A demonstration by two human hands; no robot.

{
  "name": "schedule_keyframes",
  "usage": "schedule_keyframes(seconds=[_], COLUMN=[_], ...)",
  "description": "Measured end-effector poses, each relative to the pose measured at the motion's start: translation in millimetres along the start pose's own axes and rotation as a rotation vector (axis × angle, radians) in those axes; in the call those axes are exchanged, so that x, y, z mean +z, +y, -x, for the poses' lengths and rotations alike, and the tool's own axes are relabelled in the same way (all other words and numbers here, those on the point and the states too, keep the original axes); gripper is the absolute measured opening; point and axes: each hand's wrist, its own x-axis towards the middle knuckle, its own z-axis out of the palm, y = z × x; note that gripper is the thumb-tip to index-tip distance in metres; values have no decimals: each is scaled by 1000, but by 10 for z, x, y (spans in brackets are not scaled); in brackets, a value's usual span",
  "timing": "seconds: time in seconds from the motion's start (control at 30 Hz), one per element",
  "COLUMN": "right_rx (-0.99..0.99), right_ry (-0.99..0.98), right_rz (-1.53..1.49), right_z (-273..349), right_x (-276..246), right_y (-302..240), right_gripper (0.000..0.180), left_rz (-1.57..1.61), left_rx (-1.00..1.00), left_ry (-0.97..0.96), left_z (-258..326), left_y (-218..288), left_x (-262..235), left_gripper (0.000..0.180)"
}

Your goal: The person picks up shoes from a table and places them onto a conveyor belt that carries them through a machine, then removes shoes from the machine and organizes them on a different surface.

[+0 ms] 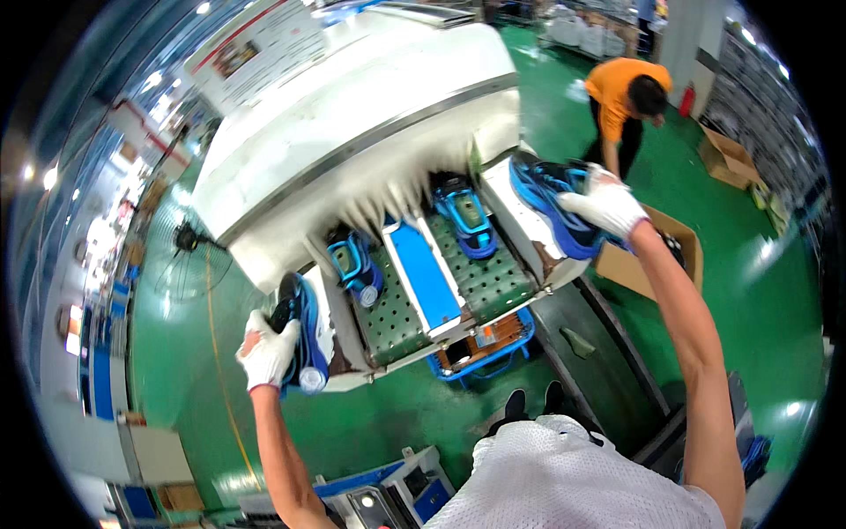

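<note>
My left hand (267, 354), in a white glove, grips a blue and black sneaker (307, 333) at the left end of a white machine's opening. Over on the right side, my gloved right hand (606, 204) is closed around blue and black footwear (553, 210); motion blur hides whether it is one sneaker or two. Between my hands, two more blue sneakers, a left one (359, 270) and a right one (467, 220), rest on a green perforated conveyor (502, 280). Their far ends lie close to a pale fringe curtain (388, 198).
A blue strip (423, 273) divides the conveyor. The white machine (370, 97) rises behind it. An open cardboard box (652, 284) stands beyond my right arm, near a person in an orange shirt (624, 88). A fan (187, 238) is at left; a blue-framed cart (485, 348) sits below.
</note>
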Motion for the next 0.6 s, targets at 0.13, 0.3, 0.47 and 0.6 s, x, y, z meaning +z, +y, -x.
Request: schedule_keyframes(seconds=[0.13, 0.3, 0.47, 0.6], right_rx=[-116, -123, -273, -216], right_ry=[24, 0, 451, 470], right_rz=[129, 135, -512, -631], right_z=[-304, -301, 425, 1320], right_x=[219, 200, 301, 977], right_y=[-336, -174, 22, 330], right_gripper=[48, 51, 75, 63], left_rz=[-1, 24, 165, 469], left_rx=[58, 136, 689, 943], left_ry=[-25, 32, 555, 150], left_z=[-204, -227, 219, 941], left_y=[-29, 33, 725, 1382], left_x=[166, 209, 176, 421], left_gripper=[55, 56, 45, 38])
